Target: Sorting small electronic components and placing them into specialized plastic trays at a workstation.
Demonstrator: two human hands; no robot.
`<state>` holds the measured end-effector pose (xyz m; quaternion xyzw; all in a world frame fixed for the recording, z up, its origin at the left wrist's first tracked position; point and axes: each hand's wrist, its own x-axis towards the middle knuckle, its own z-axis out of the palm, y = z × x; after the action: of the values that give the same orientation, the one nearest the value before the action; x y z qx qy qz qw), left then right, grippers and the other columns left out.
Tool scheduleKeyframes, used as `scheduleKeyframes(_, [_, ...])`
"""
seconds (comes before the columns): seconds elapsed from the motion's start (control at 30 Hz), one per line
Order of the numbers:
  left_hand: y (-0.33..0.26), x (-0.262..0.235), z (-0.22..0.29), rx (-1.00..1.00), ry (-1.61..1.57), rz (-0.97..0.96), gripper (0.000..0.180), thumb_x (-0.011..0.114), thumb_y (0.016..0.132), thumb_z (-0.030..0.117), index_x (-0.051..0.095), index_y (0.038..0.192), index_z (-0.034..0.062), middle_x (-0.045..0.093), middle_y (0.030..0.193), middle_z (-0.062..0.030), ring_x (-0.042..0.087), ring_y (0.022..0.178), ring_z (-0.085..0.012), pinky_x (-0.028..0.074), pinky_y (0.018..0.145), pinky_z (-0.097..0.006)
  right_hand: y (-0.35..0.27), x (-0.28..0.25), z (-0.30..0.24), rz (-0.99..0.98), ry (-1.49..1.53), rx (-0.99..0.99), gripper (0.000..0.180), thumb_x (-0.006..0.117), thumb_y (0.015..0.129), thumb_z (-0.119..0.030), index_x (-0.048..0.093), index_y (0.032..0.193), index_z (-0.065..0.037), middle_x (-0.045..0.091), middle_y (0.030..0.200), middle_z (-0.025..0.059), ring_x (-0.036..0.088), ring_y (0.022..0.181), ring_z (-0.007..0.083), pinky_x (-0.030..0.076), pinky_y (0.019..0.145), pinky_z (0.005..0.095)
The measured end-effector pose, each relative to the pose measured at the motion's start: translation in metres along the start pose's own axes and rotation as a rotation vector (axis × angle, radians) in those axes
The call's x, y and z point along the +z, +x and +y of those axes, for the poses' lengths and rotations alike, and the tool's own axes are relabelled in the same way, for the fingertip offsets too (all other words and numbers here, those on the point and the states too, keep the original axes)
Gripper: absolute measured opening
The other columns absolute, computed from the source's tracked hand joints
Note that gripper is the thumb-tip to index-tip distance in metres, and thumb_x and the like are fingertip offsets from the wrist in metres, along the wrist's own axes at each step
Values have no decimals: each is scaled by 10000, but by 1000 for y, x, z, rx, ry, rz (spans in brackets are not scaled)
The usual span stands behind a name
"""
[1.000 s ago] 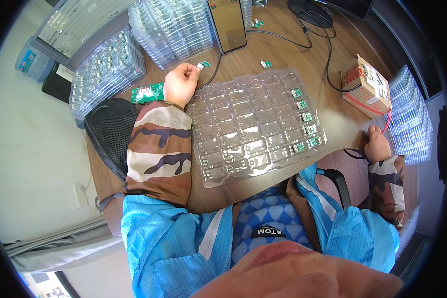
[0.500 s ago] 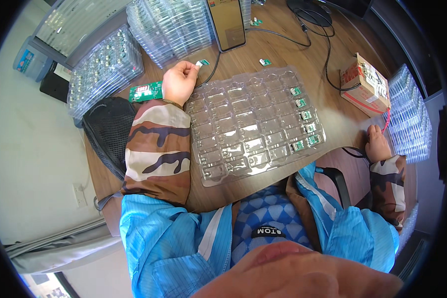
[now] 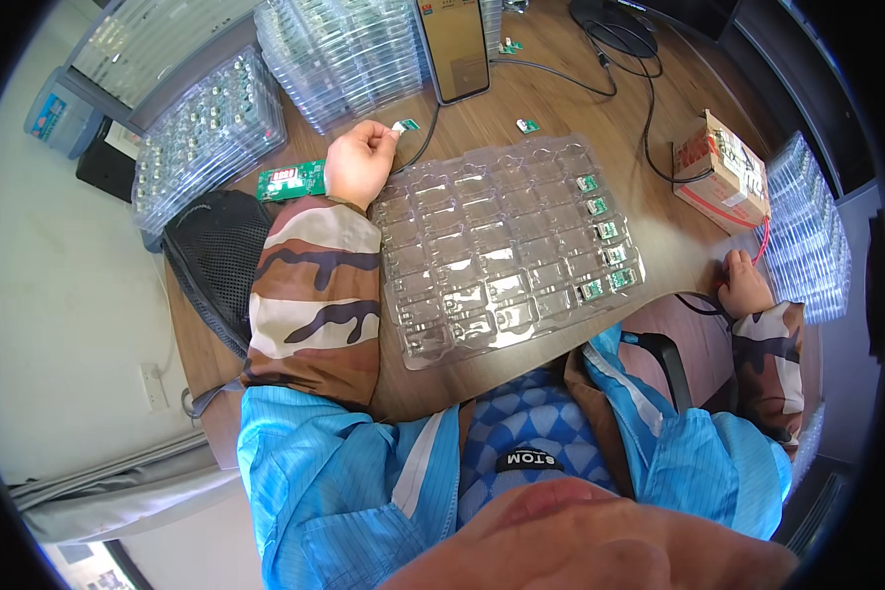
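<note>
My left hand (image 3: 361, 162) is closed in a pinch on a small green circuit board (image 3: 409, 125) with a white part at its end. Beside that hand's wrist lies a larger green circuit board (image 3: 277, 184) with a lit red display. To the right is a clear plastic tray (image 3: 472, 251) of many pockets; several small green boards (image 3: 607, 230) sit in its right-hand pockets. My right hand (image 3: 745, 285) rests at the right edge of the table with curled fingers. A red wire (image 3: 763, 239) runs down to its fingertips; what they hold is hidden.
Stacked clear trays stand at the back left (image 3: 339, 64) and right (image 3: 806, 226). A phone (image 3: 452, 49) stands upright behind the tray. A cardboard box (image 3: 721, 172) with a black cable sits at right. One loose small board (image 3: 528, 126) lies behind the tray; a black mesh bag (image 3: 216, 261) is left.
Both hands hold nearly the same places and poses. My right hand has shifted slightly left. The whole view has moved a little.
</note>
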<state>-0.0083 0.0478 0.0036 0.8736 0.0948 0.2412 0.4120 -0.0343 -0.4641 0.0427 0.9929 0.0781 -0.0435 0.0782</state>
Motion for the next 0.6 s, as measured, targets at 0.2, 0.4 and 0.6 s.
scheduleKeyframes(0.2, [-2,-1,2,-26,1,-16,182,621,748,239,630,773,59,614,629,-79,575,533,-175,442,520,-290,-4,-26,-14,-50,-149,38,320,570,676,-96,448,966,-37,480,969,182,553,808,369,449,683,441])
scheduleKeyframes(0.4, [1,1,4,5,48,-24,197,622,770,225,624,798,30,603,620,-46,535,542,-98,426,524,-253,14,-107,-116,269,-100,-292,214,576,761,-141,530,948,-48,554,852,118,579,718,308,463,604,369])
scheduleKeyframes(0.6, [4,7,5,96,32,-11,196,616,769,225,617,792,30,602,622,-84,556,536,-139,434,520,-273,87,-114,-195,546,268,-854,286,565,771,-113,478,1028,-26,493,1146,136,493,1016,326,430,832,370])
